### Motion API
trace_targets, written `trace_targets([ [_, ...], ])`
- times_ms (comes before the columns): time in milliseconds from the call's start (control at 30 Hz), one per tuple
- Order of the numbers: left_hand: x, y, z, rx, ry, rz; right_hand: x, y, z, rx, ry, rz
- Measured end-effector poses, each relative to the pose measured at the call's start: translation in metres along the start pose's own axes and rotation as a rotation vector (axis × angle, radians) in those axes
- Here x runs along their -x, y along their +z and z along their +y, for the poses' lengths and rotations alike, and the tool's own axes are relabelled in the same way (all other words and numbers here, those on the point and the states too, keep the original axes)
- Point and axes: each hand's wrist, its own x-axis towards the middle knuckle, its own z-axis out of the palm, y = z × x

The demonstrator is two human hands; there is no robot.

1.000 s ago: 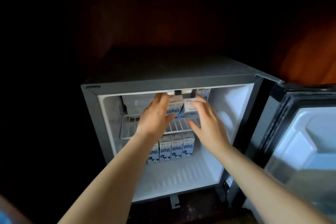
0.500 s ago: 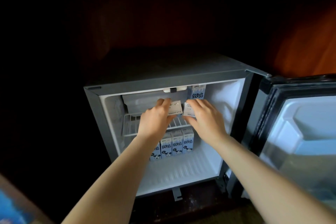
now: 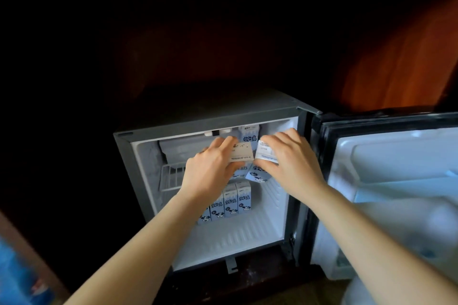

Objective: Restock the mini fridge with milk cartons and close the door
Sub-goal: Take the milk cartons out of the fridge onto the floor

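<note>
The mini fridge (image 3: 138, 156) stands open, its door (image 3: 396, 181) swung out to the right. My left hand (image 3: 210, 171) grips a blue-and-white milk carton (image 3: 241, 153) by its top, in front of the wire shelf (image 3: 171, 178). My right hand (image 3: 292, 158) grips a second carton (image 3: 257, 173) right beside it, tilted. Behind them another carton (image 3: 249, 135) stands upright on the shelf. A row of several cartons (image 3: 236, 199) stands on the fridge floor below, partly hidden by my left forearm.
A dark wooden cabinet surrounds the fridge; orange-brown wood (image 3: 401, 62) shows at the upper right. A blue packet (image 3: 17, 277) lies at the lower left edge. The white fridge floor (image 3: 235, 238) in front of the carton row is bare.
Both hands have come slightly out and down from the shelf's back, each with a carton; the tilted carton fronts now show below my hands. The view has shifted left.
</note>
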Motion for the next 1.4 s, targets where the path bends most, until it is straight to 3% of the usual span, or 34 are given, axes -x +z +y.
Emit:
trace_targets([
  [433,0.02,-0.027,0.116,0.184,0.229,-0.148,0.081,-0.124,0.053,0.092,-0.004,-0.123],
  [767,0.024,-0.008,0.224,0.281,0.461,-0.345,0.163,-0.191,0.118,0.215,0.109,-0.242],
  [1133,0.077,0.081,0.316,0.287,0.543,-0.71,0.291,-0.188,0.161,0.098,0.436,-0.492],
  [1400,0.134,0.167,0.352,0.381,0.441,-0.966,0.379,-0.151,0.177,-0.018,0.628,-0.598],
])
